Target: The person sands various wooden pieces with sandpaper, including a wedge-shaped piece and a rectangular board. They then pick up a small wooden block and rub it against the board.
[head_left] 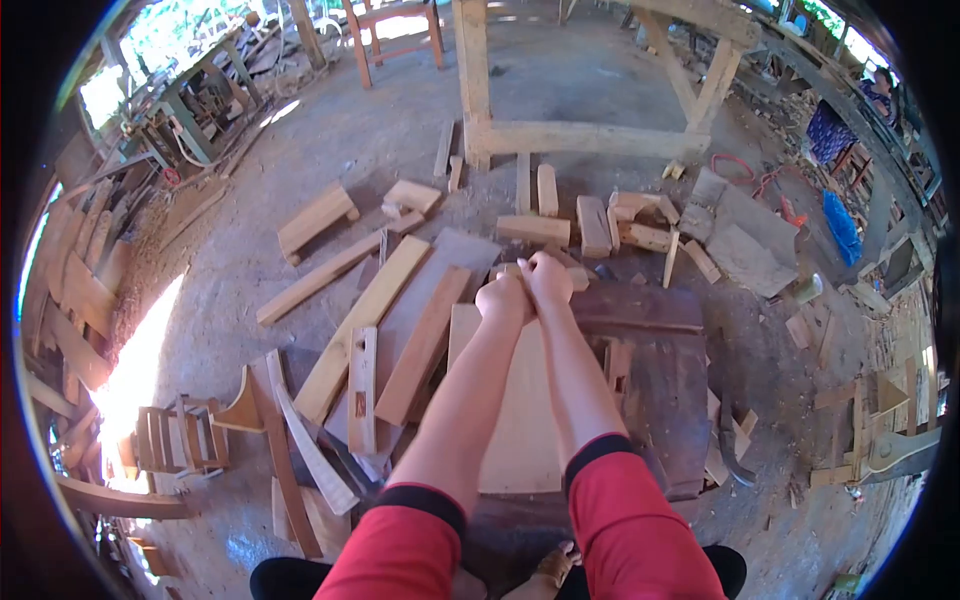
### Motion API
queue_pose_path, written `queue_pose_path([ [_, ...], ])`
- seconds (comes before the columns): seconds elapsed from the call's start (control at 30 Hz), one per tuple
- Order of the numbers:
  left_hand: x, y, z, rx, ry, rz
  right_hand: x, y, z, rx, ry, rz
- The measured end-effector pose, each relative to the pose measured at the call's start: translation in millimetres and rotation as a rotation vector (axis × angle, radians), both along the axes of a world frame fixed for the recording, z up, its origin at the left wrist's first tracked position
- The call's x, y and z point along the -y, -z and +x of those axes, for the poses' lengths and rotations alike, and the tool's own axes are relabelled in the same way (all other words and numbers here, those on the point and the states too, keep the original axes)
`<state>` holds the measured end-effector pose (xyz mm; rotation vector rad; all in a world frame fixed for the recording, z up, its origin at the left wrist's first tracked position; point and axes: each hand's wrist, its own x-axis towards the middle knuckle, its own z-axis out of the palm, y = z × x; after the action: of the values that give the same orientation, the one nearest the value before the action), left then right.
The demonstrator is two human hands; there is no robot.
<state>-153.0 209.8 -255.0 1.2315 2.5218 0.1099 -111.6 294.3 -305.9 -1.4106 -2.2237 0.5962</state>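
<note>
Both my arms reach forward over a pale wooden board [520,420] that lies on a dark, low surface [670,400]. At the board's far end my left hand [503,298] and my right hand [547,280] are side by side, touching, with fingers curled closed. Part of a small light wooden piece [508,270] shows just beyond the fingers; the hands hide how they grip it. Left of my forearms lie a reddish plank [425,345], a longer yellowish plank [365,330] and a short piece with slots [362,390].
Several wood blocks [533,230] lie on the floor ahead, before a wooden frame [590,138]. A saw-like curved blade [733,440] is at the right, a blue object [841,228] farther off. A person [878,90] is at the far right. Wood pieces [90,290] lean at the left.
</note>
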Motion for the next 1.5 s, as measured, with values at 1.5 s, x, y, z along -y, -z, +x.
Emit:
queue_pose_path([
  [1.5,253,-27,121,0.063,0.266,0.214,236,-39,175,-0.199,-0.337,-0.144],
])
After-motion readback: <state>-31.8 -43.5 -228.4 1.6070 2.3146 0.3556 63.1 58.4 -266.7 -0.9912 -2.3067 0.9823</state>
